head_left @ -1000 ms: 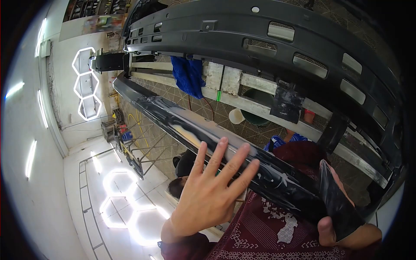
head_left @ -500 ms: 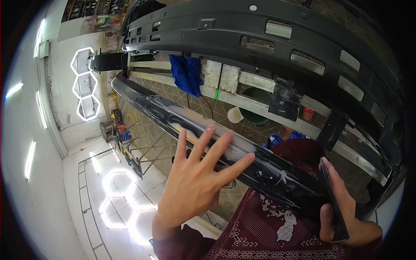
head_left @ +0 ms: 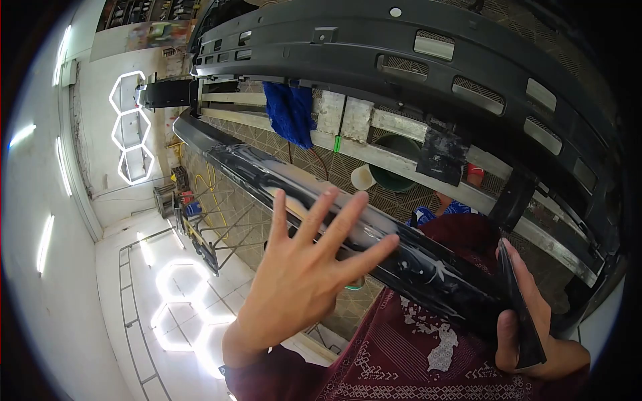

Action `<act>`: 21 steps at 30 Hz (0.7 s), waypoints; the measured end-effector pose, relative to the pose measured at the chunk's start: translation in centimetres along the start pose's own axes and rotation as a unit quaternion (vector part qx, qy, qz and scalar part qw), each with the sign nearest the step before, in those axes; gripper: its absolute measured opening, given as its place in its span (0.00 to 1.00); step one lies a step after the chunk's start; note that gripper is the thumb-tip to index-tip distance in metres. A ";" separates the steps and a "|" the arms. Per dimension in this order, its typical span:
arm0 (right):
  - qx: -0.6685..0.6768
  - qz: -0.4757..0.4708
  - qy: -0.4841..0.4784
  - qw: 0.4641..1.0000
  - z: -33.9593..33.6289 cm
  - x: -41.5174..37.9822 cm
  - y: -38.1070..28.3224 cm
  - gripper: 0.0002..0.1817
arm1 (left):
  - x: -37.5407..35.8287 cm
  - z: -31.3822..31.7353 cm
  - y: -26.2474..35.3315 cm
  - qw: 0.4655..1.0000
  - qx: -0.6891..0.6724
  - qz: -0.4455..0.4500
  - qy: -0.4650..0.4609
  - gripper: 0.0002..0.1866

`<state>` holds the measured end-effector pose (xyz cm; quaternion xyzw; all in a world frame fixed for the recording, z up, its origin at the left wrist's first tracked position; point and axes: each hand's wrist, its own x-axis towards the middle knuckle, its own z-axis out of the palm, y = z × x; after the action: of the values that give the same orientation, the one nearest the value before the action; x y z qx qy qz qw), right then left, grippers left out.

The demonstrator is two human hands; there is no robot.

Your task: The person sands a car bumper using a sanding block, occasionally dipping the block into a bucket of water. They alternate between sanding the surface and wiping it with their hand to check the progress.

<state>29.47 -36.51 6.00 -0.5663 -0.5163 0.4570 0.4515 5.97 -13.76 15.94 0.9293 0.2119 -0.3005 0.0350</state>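
A long glossy black car bumper edge (head_left: pixel 267 177) runs from the upper left down to the lower right, wet and streaked with white foam. My left hand (head_left: pixel 301 274) is spread flat, fingers apart, its fingertips resting on that wet edge near the middle. My right hand (head_left: pixel 528 327) at the lower right grips a flat black sheet (head_left: pixel 520 311), held edge-on against the end of the bumper. Above, the matte grey inner side of the bumper (head_left: pixel 401 40) shows with its slots and clips.
A metal stand rail (head_left: pixel 394 160) crosses under the bumper, with a blue cloth (head_left: pixel 289 113) hanging over it. Below it are a green bucket (head_left: pixel 394 177) and a white cup (head_left: pixel 364 177) on a patterned floor. White hexagon lights (head_left: pixel 130 127) glow on the left.
My left hand slid left and down along the wet edge. The black sheet in my right hand turned from flat-on to edge-on, and that hand rose a little.
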 end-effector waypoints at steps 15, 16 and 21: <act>0.059 0.013 0.076 0.995 0.5 -1.0 0.2 0.33 | 0.4 -0.7 -0.3 0.999 -0.037 0.004 -0.023 0.41; 0.021 -0.005 0.068 0.997 0.4 -0.8 0.3 0.32 | 0.4 -0.7 -0.8 1.000 -0.016 -0.016 -0.008 0.39; -0.059 -0.062 0.042 0.995 -0.2 0.2 0.0 0.30 | 1.8 1.8 -8.9 0.957 -0.135 -0.046 0.252 0.27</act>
<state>29.68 -36.28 6.00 -0.5777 -0.5572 0.3727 0.4657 2.66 -5.34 14.01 0.9509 0.2944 -0.0260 0.0914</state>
